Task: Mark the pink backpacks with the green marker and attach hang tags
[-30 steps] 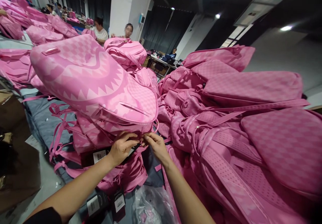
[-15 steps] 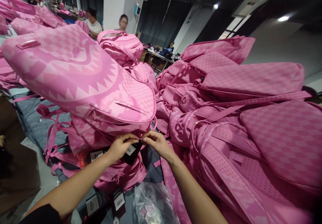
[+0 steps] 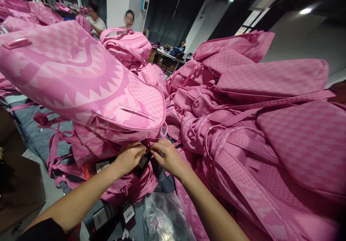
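Note:
A pink backpack (image 3: pixel 89 78) with camouflage, checks and a shark-mouth print lies tilted on other pink bags. Just below its near end, my left hand (image 3: pixel 132 157) and my right hand (image 3: pixel 167 156) come together, both with pinched fingers. Between them hangs a black hang tag (image 3: pixel 143 162) with a white barcode label. Left fingertips grip the tag's upper end; those of the right hand pinch at the same spot. The fingers hide any cord there. A thin pink loop (image 3: pixel 165 130) hangs from the backpack beside my right hand.
More pink backpacks (image 3: pixel 302 143) are heaped on the right. Black hang tags (image 3: pixel 128 214) and a clear plastic bag (image 3: pixel 164 215) lie on the grey surface (image 3: pixel 24 122) near me. A cardboard box (image 3: pixel 24 183) stands at left. Several people (image 3: pixel 96 22) sit farther back.
My hands stay pinched together at the tag, with the right hand slightly more curled. The tag is turned and partly covered by my left hand. The view has shifted slightly.

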Demonstrator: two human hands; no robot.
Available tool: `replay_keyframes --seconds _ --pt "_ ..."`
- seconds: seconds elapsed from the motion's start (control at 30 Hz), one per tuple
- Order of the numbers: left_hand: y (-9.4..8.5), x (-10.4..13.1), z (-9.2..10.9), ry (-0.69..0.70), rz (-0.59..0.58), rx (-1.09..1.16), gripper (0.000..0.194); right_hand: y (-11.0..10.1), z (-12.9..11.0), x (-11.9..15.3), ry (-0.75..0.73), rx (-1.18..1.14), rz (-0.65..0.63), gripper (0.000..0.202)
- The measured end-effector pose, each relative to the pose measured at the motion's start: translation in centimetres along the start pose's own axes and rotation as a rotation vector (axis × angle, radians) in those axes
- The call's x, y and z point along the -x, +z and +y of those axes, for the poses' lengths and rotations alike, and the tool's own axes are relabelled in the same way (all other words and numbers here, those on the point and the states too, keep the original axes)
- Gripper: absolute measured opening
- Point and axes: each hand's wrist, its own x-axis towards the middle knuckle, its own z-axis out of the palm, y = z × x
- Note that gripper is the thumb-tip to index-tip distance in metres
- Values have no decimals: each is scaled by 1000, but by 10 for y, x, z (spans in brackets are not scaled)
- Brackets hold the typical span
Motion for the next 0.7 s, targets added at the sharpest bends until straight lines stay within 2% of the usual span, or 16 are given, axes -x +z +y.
replay_keyframes --seconds 0.13,0.33,0.53,0.7 --pt "-5 -3 5 -41 -63 -165 20 -1 -7 -1 -27 139 -63 13" --pt "-5 -4 5 -53 -84 -233 20 2 -12 -1 -3 213 -78 12" --pt "5 -5 9 -139 -17 -310 18 7 -9 -1 55 228 -28 13" --pt "7 -2 6 -118 -86 -154 21 5 -10 1 102 209 -14 10"
